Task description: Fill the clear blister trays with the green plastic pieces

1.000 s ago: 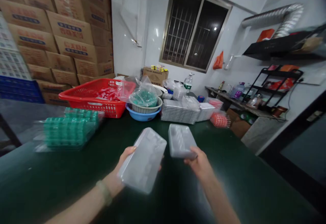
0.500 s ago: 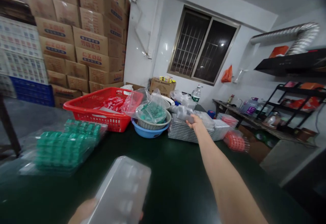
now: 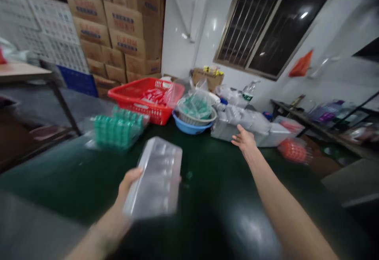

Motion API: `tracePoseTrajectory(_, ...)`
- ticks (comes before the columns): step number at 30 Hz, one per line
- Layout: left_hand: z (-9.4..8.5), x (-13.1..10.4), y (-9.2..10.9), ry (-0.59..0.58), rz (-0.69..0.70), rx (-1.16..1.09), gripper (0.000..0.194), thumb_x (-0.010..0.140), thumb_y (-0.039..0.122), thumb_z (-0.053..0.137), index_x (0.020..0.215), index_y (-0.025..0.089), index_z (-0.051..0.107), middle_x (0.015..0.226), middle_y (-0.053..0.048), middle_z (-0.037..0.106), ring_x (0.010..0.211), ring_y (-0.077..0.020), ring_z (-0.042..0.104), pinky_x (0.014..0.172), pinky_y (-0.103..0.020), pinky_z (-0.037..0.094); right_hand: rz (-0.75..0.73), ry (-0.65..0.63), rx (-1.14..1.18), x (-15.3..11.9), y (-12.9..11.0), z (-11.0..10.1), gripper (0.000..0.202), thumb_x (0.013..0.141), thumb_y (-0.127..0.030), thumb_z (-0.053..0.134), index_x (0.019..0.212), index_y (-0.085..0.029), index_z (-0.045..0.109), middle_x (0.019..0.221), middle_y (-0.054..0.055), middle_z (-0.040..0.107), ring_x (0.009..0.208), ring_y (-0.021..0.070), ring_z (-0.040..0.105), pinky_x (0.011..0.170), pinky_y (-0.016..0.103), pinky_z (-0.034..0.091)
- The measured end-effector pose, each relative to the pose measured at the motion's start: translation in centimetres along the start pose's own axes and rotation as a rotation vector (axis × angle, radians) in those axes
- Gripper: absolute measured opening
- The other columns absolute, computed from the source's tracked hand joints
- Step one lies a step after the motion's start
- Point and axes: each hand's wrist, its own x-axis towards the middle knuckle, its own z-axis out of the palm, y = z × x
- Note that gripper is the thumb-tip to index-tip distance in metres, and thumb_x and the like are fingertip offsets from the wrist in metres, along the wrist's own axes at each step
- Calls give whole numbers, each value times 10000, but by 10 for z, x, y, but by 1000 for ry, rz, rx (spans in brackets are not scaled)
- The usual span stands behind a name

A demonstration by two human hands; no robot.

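Note:
My left hand [image 3: 129, 183] grips a clear plastic tray [image 3: 158, 179] along its left side, thumb on top, above the dark green table. The tray has a row of moulded compartments and looks like one or several nested together. My right hand [image 3: 244, 140] is stretched out with fingers apart and nothing in it. It is just in front of a stack of clear plastic trays [image 3: 225, 128]; whether it touches them I cannot tell. More loose clear trays [image 3: 242, 116] lie on top of that stack.
A red basket [image 3: 142, 110] with red packets stands at the back. Beside it, a blue basin [image 3: 192, 128] bears a colander with bagged green pieces. Green packs [image 3: 117, 131] lie at left, red packs [image 3: 293, 149] at right. The green table [image 3: 207, 197] spans the front; cartons [image 3: 127, 25] are stacked behind.
My right hand has let go of the clear tray by the stack and opened. My left hand has raised its tray further into view. The camera has tilted down and turned.

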Motion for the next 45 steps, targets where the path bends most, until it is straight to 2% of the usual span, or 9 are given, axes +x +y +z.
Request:
tracePoseTrajectory(4,11,-23,15,162,345,-16,603,718,500,454,1230,183,473,1189,-135,551,1069,-410,480,905,-594,314,-174,-391,-195,-119,64,13,353,653,-311,636,970,-163,585,883,56,575,723,153,561,691,309,466)
tracePoseTrajectory(8,9,-53,20,273,410,37,607,726,479,471,1273,221,414,1227,-122,524,1084,-412,467,906,-596,319,-501,-467,-528,-196,95,30,448,732,-339,555,1155,-207,491,1089,86,488,979,215,502,807,326,426)
tracePoseTrajectory(12,0,-77,16,329,363,1,614,731,443,483,1291,210,384,1195,-137,549,1085,-414,463,907,-594,318,-526,-383,-773,-196,91,53,416,813,-331,452,1213,-219,439,1015,89,512,926,215,528,717,298,422)
tracePoseTrajectory(19,-24,-93,20,352,325,-28,611,725,343,513,1280,113,401,1047,-170,631,1023,-390,522,881,-551,373,-581,-422,-823,-171,74,77,171,818,-296,459,815,-216,610,796,26,571,686,142,559,570,239,375)
tracePoseTrajectory(25,-46,-86,20,300,297,-34,542,726,303,498,1204,47,476,1001,-217,635,1005,-387,539,897,-546,353,-605,-382,-804,-162,50,113,290,865,-354,362,881,-230,624,830,33,590,751,150,566,610,243,384)
tracePoseTrajectory(31,-39,-74,16,235,264,-103,494,744,393,470,1089,48,551,946,-201,653,919,-339,591,852,-490,404,-517,-416,-855,-145,39,151,283,804,-293,468,1016,-156,596,956,130,549,793,225,576,640,316,409)
tracePoseTrajectory(35,-33,-70,11,320,282,-44,432,706,347,546,1030,61,567,886,-169,657,834,-302,610,741,-415,465,-487,-437,-706,-174,9,140,390,803,-318,471,1143,-130,497,997,140,540,778,203,578,636,310,432)
tracePoseTrajectory(39,-28,-64,-1,406,448,153,388,659,206,640,1035,149,565,717,-34,625,614,-166,583,573,-259,452,-277,-982,-50,-246,-33,104,287,772,-429,508,828,-161,594,614,4,564,466,103,509,435,217,393)
tracePoseTrajectory(45,-10,-60,-15,363,511,308,633,623,182,680,1221,190,473,775,-16,616,646,-150,555,623,-245,414,-66,-1115,88,-283,-40,75,220,679,-352,636,642,-146,568,453,-51,488,346,48,400,335,165,281)
